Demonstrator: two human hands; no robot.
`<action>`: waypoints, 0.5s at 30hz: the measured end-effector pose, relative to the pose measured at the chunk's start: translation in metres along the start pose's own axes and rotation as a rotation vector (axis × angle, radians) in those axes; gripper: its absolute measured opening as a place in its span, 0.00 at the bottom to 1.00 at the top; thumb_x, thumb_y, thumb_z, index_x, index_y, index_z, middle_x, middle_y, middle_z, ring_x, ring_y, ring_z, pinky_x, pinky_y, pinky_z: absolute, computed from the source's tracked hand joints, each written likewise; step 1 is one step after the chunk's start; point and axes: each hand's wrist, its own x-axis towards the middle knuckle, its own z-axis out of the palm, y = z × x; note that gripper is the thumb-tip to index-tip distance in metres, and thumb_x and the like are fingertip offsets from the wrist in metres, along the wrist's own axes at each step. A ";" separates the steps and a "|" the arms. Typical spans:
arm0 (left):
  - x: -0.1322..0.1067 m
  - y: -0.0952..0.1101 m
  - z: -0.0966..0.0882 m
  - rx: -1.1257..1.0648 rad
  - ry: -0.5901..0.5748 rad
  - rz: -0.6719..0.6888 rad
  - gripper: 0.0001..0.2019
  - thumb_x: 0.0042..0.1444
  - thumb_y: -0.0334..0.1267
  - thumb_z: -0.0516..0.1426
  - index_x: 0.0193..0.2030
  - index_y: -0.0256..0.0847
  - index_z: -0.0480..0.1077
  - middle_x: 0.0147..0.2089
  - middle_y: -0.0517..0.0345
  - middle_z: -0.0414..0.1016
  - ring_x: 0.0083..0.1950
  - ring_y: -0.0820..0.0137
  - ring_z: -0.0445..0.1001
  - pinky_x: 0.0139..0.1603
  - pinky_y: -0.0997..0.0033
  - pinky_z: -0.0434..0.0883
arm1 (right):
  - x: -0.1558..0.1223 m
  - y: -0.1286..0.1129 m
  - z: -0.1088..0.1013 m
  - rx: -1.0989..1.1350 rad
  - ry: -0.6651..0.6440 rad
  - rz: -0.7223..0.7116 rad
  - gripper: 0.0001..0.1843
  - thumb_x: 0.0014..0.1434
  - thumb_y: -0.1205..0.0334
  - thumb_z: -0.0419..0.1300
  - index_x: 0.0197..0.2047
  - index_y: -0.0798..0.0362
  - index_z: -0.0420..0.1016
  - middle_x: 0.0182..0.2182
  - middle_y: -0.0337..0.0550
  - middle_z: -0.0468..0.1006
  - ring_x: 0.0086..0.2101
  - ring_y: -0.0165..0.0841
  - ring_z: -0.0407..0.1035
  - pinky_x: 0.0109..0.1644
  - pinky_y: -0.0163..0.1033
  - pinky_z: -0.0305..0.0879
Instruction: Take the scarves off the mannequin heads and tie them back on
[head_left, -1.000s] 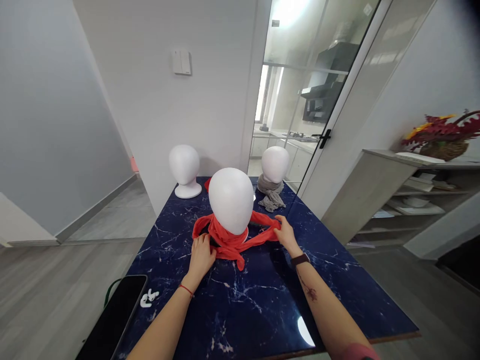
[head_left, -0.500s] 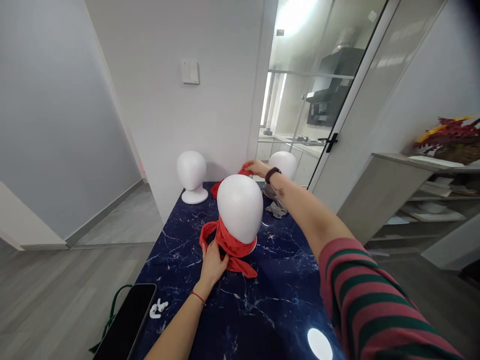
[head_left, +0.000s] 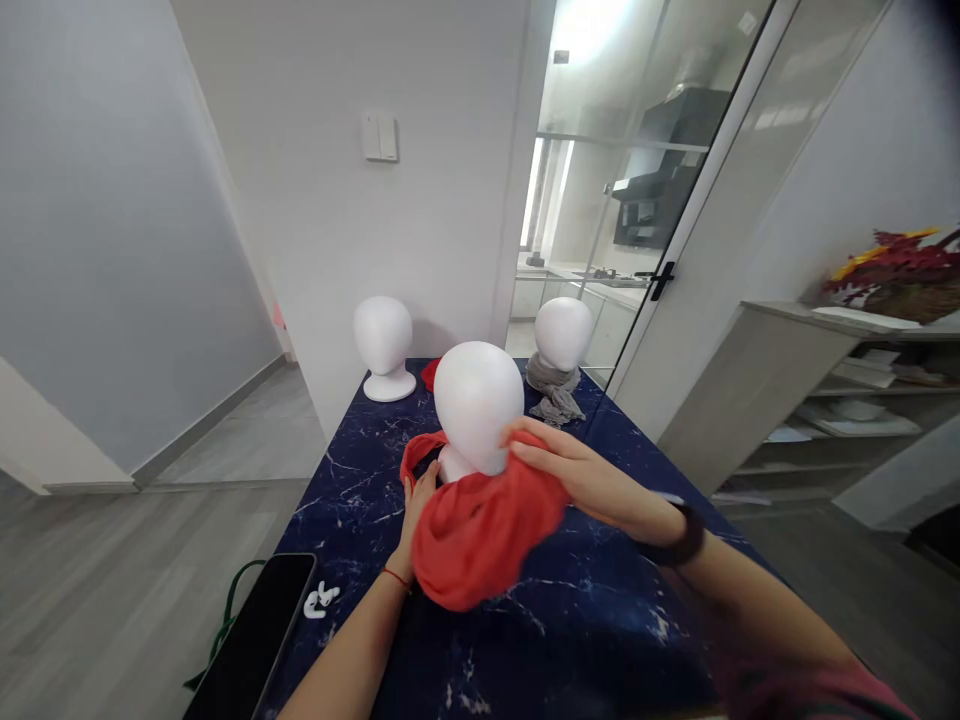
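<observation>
A white foam mannequin head (head_left: pixel 478 400) stands in the middle of the dark blue marbled table. A red scarf (head_left: pixel 480 545) loops round the left of its neck and bulges forward in front of it. My right hand (head_left: pixel 566 465) is closed on the scarf at the right of the neck, with the cloth slightly blurred by motion. At the left of the neck, my left hand (head_left: pixel 418 510) has its fingers at the scarf's loop. The hanging cloth covers part of this hand, including the thumb.
Behind stand a bare white mannequin head (head_left: pixel 383 335) and another mannequin head (head_left: pixel 563 330) with a grey scarf (head_left: pixel 556 392). Some red cloth (head_left: pixel 430 375) lies between them. A phone (head_left: pixel 255 635) and white earbuds (head_left: pixel 321 599) lie at the table's front left.
My right hand has come from behind the mannequin head round its right side to the front, bringing red scarf cloth along. My left hand has stayed by the neck.
</observation>
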 end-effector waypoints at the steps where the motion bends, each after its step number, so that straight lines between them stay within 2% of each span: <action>1: 0.000 0.000 0.000 0.003 -0.017 -0.006 0.28 0.53 0.42 0.54 0.61 0.38 0.58 0.60 0.43 0.66 0.63 0.54 0.61 0.66 0.42 0.44 | -0.020 0.012 -0.013 0.063 0.112 0.088 0.11 0.60 0.54 0.55 0.41 0.52 0.71 0.31 0.38 0.71 0.29 0.28 0.67 0.29 0.32 0.64; 3: 0.002 0.001 0.000 0.018 -0.041 -0.016 0.30 0.52 0.41 0.54 0.62 0.36 0.56 0.61 0.41 0.65 0.63 0.54 0.61 0.66 0.40 0.42 | -0.049 0.037 -0.040 0.120 0.464 0.172 0.15 0.56 0.50 0.58 0.41 0.52 0.70 0.29 0.38 0.70 0.26 0.28 0.66 0.26 0.32 0.62; 5: 0.002 0.000 0.000 0.029 -0.046 -0.018 0.29 0.52 0.39 0.54 0.62 0.36 0.55 0.62 0.41 0.63 0.64 0.55 0.60 0.66 0.40 0.42 | -0.069 0.060 -0.064 0.064 0.862 0.120 0.18 0.54 0.48 0.59 0.40 0.52 0.69 0.29 0.38 0.70 0.26 0.29 0.66 0.29 0.33 0.63; 6: 0.003 0.000 0.000 0.029 -0.048 -0.014 0.29 0.52 0.38 0.53 0.61 0.37 0.55 0.62 0.42 0.63 0.64 0.55 0.60 0.66 0.40 0.42 | -0.075 0.071 -0.072 -0.005 1.020 0.066 0.18 0.54 0.47 0.58 0.40 0.52 0.69 0.30 0.39 0.70 0.28 0.29 0.66 0.31 0.34 0.64; 7: 0.003 0.000 0.000 0.029 -0.052 -0.012 0.28 0.52 0.38 0.53 0.61 0.38 0.56 0.62 0.42 0.64 0.63 0.55 0.60 0.66 0.40 0.42 | -0.079 0.082 -0.077 -0.090 1.122 0.017 0.19 0.55 0.47 0.57 0.41 0.52 0.68 0.32 0.39 0.71 0.30 0.30 0.67 0.35 0.35 0.65; 8: 0.002 0.001 -0.001 0.029 -0.053 -0.013 0.27 0.53 0.39 0.52 0.61 0.38 0.56 0.61 0.42 0.64 0.63 0.55 0.61 0.66 0.40 0.42 | -0.082 0.092 -0.079 -0.181 1.159 -0.016 0.19 0.55 0.47 0.57 0.42 0.52 0.68 0.34 0.40 0.71 0.33 0.31 0.67 0.38 0.37 0.65; 10: 0.002 0.004 -0.003 0.034 -0.034 -0.024 0.27 0.54 0.43 0.52 0.60 0.38 0.56 0.61 0.42 0.64 0.63 0.54 0.60 0.66 0.40 0.42 | -0.080 0.112 -0.073 -0.336 1.060 -0.018 0.20 0.55 0.48 0.57 0.45 0.52 0.67 0.39 0.43 0.72 0.39 0.34 0.67 0.46 0.41 0.64; 15: 0.012 0.025 -0.002 -0.002 0.091 -0.034 0.38 0.48 0.49 0.59 0.63 0.37 0.52 0.63 0.38 0.59 0.65 0.50 0.56 0.65 0.41 0.41 | -0.056 0.161 -0.025 -0.494 0.584 0.038 0.28 0.53 0.49 0.59 0.54 0.52 0.63 0.49 0.50 0.69 0.50 0.41 0.64 0.57 0.50 0.58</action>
